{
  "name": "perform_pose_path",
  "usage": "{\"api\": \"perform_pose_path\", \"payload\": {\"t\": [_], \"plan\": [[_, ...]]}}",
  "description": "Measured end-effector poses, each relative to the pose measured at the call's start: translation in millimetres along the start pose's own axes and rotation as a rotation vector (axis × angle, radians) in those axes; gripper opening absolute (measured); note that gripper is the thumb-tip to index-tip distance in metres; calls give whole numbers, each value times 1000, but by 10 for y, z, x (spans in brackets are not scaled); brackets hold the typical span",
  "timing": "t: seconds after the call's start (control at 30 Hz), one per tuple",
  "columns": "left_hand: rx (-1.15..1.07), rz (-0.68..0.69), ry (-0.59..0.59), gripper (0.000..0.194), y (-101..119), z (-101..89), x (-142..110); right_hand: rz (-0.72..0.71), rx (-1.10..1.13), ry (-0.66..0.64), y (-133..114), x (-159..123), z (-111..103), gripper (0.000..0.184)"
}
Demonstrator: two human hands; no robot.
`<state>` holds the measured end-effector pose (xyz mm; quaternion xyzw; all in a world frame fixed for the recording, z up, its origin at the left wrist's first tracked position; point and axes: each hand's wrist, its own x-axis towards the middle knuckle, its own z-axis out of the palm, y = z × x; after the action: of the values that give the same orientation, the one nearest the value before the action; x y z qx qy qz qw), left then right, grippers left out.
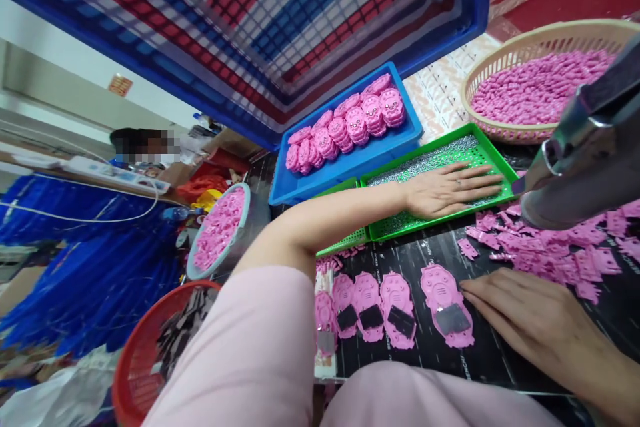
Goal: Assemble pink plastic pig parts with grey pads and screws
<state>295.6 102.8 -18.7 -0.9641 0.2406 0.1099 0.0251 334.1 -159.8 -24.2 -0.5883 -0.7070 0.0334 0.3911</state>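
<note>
My left hand [453, 188] lies flat, fingers stretched out, over small metal screws [435, 159] in a green tray [480, 137]. My right hand [530, 310] is on the mat with its fingers pressed together, fingertips at the right edge of a pink plastic casing [440, 290]. That casing lies flat and has a dark rectangular piece near its lower end. To its left lies a row of several similar pink casings [397, 293], each with a dark or grey rectangle. Small loose pink parts [555, 247] are heaped beyond my right hand.
Stacked pink casings fill a blue tray [345, 153] behind the green one. A beige basket [470, 97] holds small pink pieces. A dark metal tool arm [595, 133] juts in at right. A large blue crate [450, 47] leans behind; a red basket [130, 353] stands lower left.
</note>
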Motion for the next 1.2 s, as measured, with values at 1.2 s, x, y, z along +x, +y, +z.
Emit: {"api": "perform_pose_path", "payload": {"t": [1.2], "plan": [[-463, -703, -240, 37, 259, -379, -953, -104, -6, 17, 17, 45, -61, 27]]}}
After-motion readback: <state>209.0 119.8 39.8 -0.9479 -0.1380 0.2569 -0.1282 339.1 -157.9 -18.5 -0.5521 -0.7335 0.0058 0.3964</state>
